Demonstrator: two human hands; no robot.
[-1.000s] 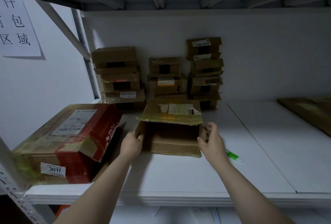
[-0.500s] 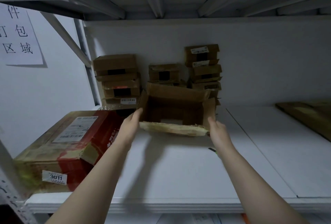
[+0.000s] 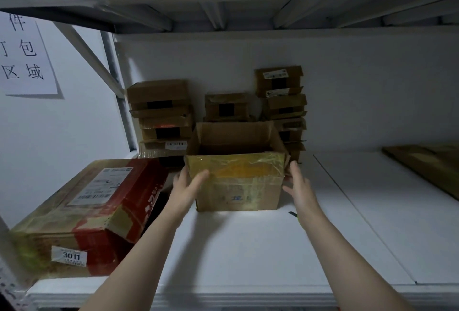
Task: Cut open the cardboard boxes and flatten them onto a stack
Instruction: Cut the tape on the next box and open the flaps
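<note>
On the white shelf (image 3: 248, 248), about midway along, the box (image 3: 236, 186) stands upright. Its open top faces up, its long axis runs left to right, and its tape-covered long side faces near. The left hand (image 3: 185, 191) grips the near left corner, thumb across the taped face and fingers round the left side. The right hand (image 3: 300, 191) lies against the right end with its fingers straight and its thumb spread, so the two hands are apart with the box between them.

Half a second ago the box was tipped with its opening toward the near edge and a taped flap hanging low. Now it has turned so the opening looks up.

Just left of it lies a larger red box (image 3: 99, 211), tilted, with a label reading 3011. Behind it, stacks of small boxes (image 3: 161, 111) line the far wall. Flat cardboard (image 3: 427, 166) lies well apart at the far right.
</note>
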